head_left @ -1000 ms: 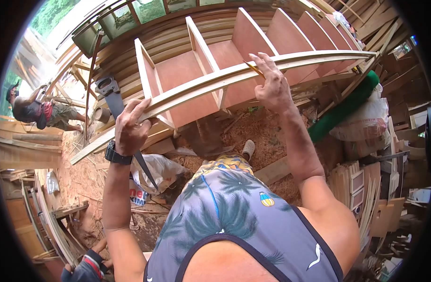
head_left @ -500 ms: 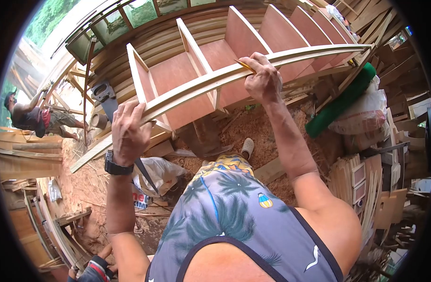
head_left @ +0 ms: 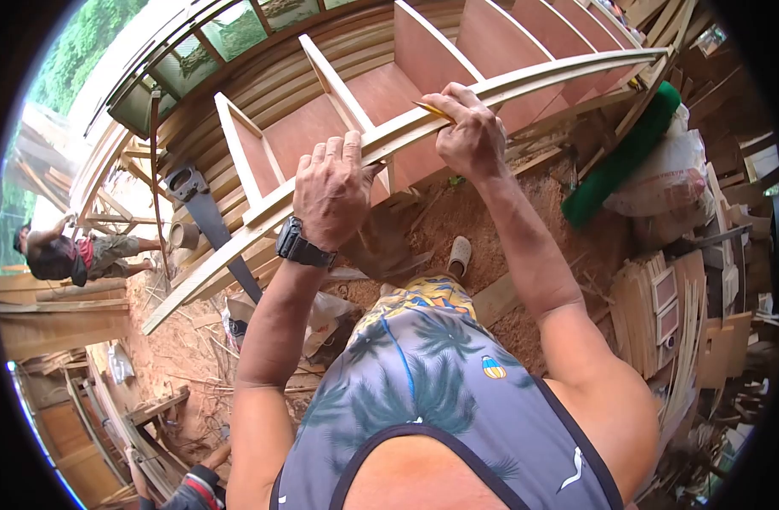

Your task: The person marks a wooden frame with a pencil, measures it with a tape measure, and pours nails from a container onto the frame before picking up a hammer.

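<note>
A long curved wooden strip lies across the front edges of a plywood shelf frame with several compartments. My left hand, a black watch on its wrist, rests flat on the strip near its middle, fingers pointing up. My right hand is closed on a yellow pencil whose tip touches the strip just to the right of the left hand.
A handsaw leans below the strip at left. Sawdust covers the ground. A green roll and a white sack lie at right, with stacked wood pieces. A person crouches at far left; another person's sleeve shows at bottom left.
My left hand slid right along the strip, from its left part to near the middle beside my right hand. The right hand stays closed on the pencil against the strip.
</note>
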A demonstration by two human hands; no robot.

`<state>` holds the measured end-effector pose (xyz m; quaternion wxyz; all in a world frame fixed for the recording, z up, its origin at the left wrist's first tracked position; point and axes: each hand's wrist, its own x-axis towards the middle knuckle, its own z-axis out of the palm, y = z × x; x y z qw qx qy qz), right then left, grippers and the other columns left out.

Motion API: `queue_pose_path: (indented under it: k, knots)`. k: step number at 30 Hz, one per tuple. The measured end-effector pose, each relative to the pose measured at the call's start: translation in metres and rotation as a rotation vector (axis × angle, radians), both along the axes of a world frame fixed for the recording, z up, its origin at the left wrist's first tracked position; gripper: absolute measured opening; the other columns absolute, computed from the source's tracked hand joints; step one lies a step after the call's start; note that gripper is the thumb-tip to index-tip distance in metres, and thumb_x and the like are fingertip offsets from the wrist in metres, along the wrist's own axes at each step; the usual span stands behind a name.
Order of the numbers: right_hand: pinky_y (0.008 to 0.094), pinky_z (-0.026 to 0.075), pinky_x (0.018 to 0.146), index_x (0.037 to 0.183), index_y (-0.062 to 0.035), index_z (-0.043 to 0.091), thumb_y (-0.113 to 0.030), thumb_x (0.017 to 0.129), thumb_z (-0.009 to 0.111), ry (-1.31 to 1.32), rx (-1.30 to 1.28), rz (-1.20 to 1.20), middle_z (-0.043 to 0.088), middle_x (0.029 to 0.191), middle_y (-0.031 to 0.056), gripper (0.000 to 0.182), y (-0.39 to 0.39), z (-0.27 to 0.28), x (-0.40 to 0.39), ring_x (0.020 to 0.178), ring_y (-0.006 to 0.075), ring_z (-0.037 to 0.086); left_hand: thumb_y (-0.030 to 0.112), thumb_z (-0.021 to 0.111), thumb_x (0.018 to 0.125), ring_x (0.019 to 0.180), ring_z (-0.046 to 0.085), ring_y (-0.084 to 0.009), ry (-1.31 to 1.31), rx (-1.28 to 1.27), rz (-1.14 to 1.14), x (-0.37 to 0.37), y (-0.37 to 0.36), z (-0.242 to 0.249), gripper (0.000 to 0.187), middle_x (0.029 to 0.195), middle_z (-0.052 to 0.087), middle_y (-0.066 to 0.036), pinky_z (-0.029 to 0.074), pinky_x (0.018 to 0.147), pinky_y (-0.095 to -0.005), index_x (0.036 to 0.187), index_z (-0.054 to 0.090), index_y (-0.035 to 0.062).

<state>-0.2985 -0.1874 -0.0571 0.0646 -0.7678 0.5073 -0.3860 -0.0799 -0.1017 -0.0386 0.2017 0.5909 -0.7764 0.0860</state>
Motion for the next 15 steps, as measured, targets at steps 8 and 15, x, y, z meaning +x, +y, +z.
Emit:
queue_pose_path:
  k: [8, 15]
  knots:
    - [0.0323, 0.055, 0.078, 0.139, -0.0020, 0.056, -0.002, 0.096, 0.055, -0.389, 0.282, 0.170, 0.068, 0.104, 0.0122, 0.043, 0.096, -0.044, 0.007, 0.084, 0.0201, 0.067, 0.032, 0.071, 0.092, 0.095, 0.063, -0.0336, 0.006, -0.008, 0.000, 0.001, -0.001, -0.002, 0.047, 0.103, 0.065, -0.015, 0.048, 0.080, -0.0451, 0.125, 0.059, -0.0004]
    - [0.0244, 0.046, 0.054, 0.124, -0.0017, 0.064, -0.019, 0.107, 0.053, -0.884, 1.198, 0.413, 0.064, 0.080, 0.0017, 0.026, 0.102, -0.065, 0.059, 0.060, 0.0077, 0.055, 0.032, 0.073, 0.089, 0.097, 0.063, -0.0339, 0.023, 0.034, 0.004, 0.003, -0.001, 0.000, 0.052, 0.104, 0.065, -0.017, 0.048, 0.081, -0.0443, 0.127, 0.058, -0.0008]
